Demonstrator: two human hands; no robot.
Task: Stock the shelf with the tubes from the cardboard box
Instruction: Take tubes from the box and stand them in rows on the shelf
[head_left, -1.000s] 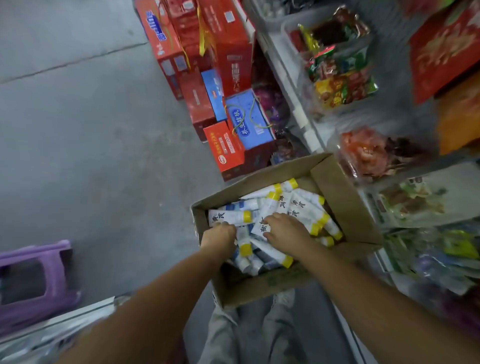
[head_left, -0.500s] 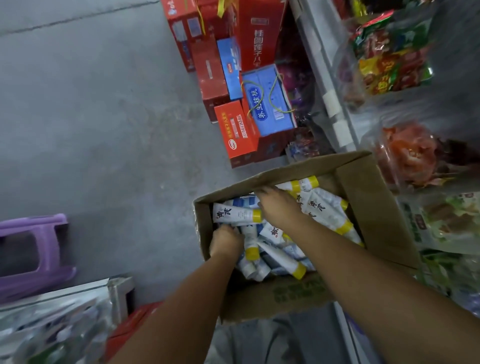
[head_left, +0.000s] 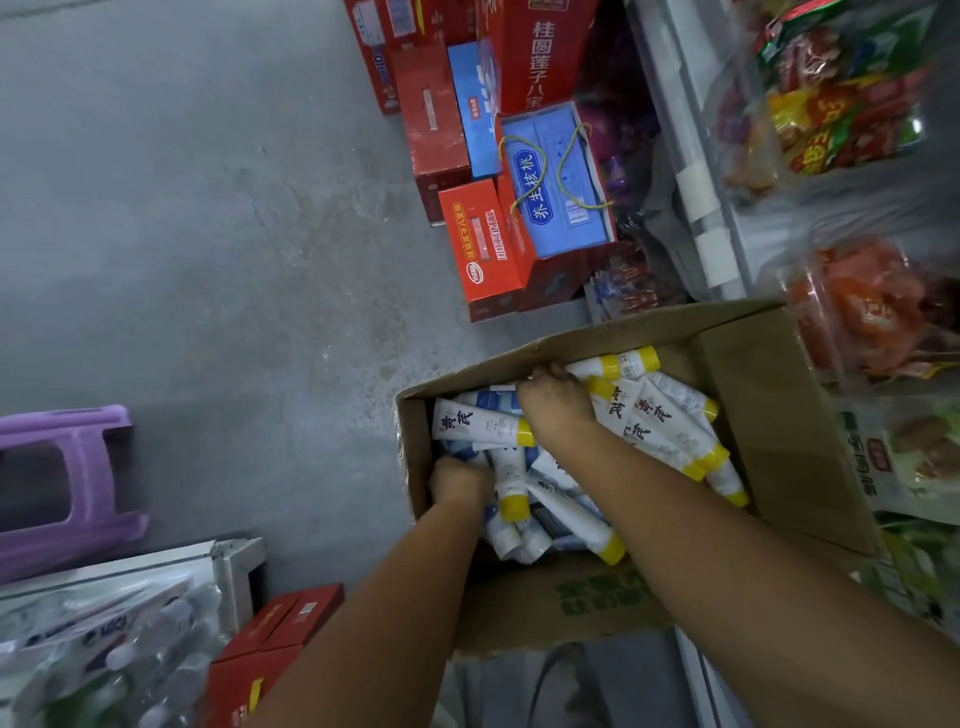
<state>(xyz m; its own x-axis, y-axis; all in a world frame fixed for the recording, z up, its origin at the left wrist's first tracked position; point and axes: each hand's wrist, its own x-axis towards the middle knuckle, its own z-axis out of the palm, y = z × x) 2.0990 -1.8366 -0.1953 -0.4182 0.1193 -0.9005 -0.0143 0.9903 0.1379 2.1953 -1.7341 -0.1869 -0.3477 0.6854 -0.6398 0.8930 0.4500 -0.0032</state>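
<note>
Grey concrete floor (head_left: 208, 234); cardboard box (head_left: 779, 441) beside the shelf (head_left: 696, 182). White, yellow-capped tubes (head_left: 665, 421) marked 黄芪 lie jumbled inside, most slanting far-left to near-right. Right hand (head_left: 558, 402), nearer the shelf, curls onto tubes at the far wall; left hand (head_left: 460, 480) buried, grip hidden. Blue carton (head_left: 556, 182): 养生核桃.

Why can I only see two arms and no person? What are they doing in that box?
The camera sits on the person's head and looks down, so you see only arms. The left hand and the right hand reach into a cardboard box full of white tubes with yellow caps. Their fingers curl down among the tubes, so I can't tell if any is grabbed. Beside the box is a shelf of snack bags. On the grey floor stand red and blue gift boxes and a purple stool.
</note>
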